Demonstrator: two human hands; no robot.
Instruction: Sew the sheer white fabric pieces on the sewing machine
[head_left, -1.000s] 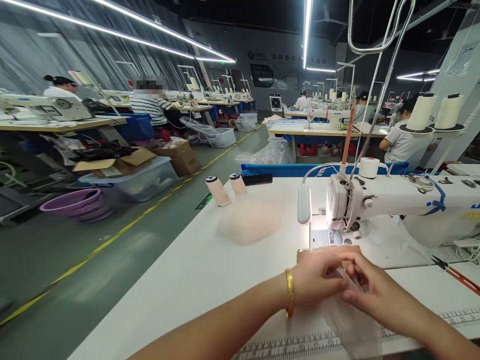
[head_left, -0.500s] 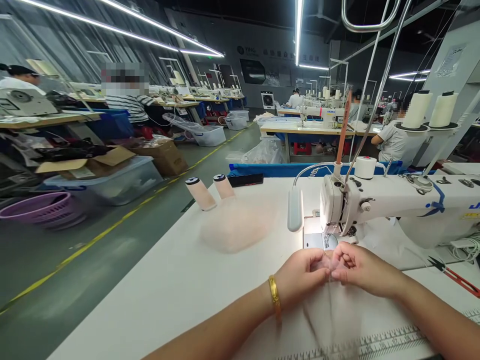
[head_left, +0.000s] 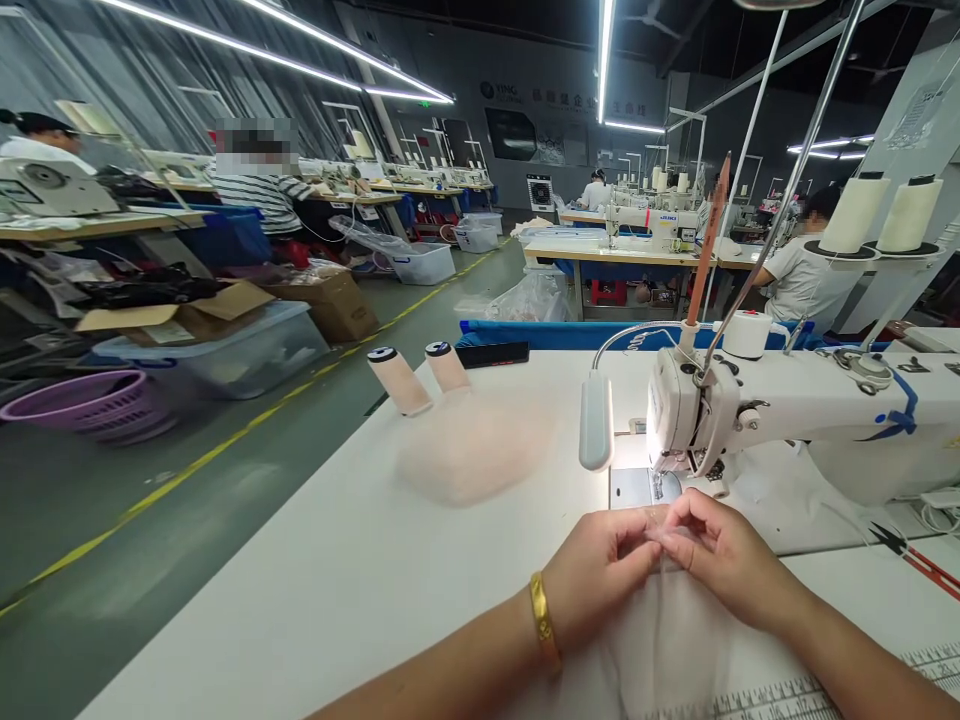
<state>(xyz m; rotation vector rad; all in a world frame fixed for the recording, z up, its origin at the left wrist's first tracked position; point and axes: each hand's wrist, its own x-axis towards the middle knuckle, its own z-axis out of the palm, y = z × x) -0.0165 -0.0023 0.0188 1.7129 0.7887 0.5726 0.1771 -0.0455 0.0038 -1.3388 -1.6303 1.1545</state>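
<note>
Thumb and fingers of my left hand [head_left: 609, 560] pinch the upper edge of a sheer pale fabric [head_left: 679, 640]. Right beside it, my right hand [head_left: 716, 550] pinches the same edge, and the fingertips of both hands nearly meet. The fabric hangs down toward me over the white table, see-through enough that a ruler [head_left: 780, 698] shows near it. Just beyond my fingers is the needle area of a white sewing machine [head_left: 690, 400], lit by a small lamp [head_left: 596, 425]. A gold bangle circles my left wrist.
Left on the table lies a heap of sheer peach fabric [head_left: 472, 450], with two thread cones [head_left: 400, 382] and a black phone-like slab [head_left: 493, 355] behind. Red-handled snips [head_left: 919, 560] lie at the right. Co-workers sit at other machines beyond; a purple basket [head_left: 90, 405] stands on the floor.
The view has shifted slightly. My right-hand fingers have straightened somewhat along the fabric edge. Both hands still pinch the sheer fabric close together before the machine.
</note>
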